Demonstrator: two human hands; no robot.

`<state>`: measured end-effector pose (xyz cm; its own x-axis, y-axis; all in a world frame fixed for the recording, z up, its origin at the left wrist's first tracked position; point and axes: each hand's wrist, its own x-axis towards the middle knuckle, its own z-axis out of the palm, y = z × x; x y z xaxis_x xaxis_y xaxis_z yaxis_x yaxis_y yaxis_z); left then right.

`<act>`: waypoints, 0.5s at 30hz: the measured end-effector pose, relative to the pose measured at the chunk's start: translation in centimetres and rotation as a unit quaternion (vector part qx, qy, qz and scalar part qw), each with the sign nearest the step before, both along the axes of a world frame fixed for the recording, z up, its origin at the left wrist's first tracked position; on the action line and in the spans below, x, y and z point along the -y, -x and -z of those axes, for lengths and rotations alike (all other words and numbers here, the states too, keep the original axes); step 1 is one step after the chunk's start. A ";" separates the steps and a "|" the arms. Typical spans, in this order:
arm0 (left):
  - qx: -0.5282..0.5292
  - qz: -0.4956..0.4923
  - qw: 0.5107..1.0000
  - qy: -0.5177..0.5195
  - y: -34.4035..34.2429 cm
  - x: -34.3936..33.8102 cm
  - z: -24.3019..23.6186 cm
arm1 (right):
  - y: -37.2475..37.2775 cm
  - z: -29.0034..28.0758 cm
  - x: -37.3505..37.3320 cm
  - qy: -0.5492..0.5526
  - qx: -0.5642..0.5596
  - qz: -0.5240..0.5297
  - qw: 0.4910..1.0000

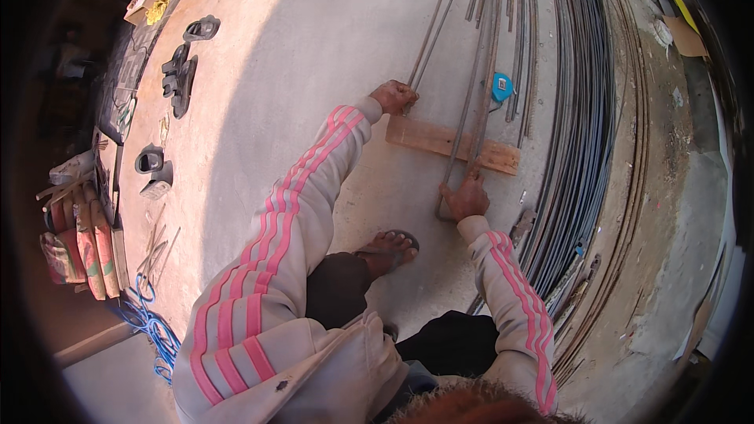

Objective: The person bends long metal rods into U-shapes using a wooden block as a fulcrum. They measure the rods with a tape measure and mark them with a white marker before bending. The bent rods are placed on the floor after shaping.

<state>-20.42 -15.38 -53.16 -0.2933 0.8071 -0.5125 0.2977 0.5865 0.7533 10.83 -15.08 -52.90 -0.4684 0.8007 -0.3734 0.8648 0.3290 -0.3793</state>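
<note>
My left hand (395, 98) is closed around the near end of a pair of thin steel rods (434, 31) that run away from me. My right hand (466, 195) grips other steel rods (471, 94) close to their near end, where a bent part shows beside my fingers. Under these rods lies a short wooden plank (420, 135), set crosswise on the floor between my hands. A blue tape measure (503, 88) rests just beyond the plank, beside the rods. How my fingers wrap the metal is partly hidden.
A long bundle of dark steel rods (581, 110) curves along the right. Sandals (181, 82) lie at the left, with a tangled blue rope (149, 322) and stacked sacks (82, 247) nearer me. My sandalled foot (389, 251) stands on the concrete floor (306, 55).
</note>
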 end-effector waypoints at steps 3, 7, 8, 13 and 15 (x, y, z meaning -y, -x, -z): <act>-0.200 0.056 0.974 0.089 1.3 0.8 2.3 | -0.1 0.1 -0.1 -0.002 -0.002 -0.006 1.000; -0.257 0.062 0.954 0.143 1.9 -0.3 3.0 | -0.2 0.0 -0.3 -0.010 -0.013 -0.011 1.000; -0.263 0.049 0.950 0.162 1.9 -0.9 2.9 | -0.2 0.0 -0.3 -0.006 -0.017 -0.013 1.000; -0.315 0.030 0.931 0.181 1.6 -3.0 3.7 | -0.2 0.2 -0.6 0.025 -0.013 -0.014 1.000; -0.323 0.013 0.926 0.196 1.1 -3.5 4.3 | -0.2 0.4 -0.5 0.020 -0.018 -0.015 1.000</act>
<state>-21.55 -11.86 -57.50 -0.6229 0.6078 -0.4924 0.6302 0.7629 0.1444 11.06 -14.55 -53.26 -0.5052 0.7712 -0.3874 0.8406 0.3382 -0.4230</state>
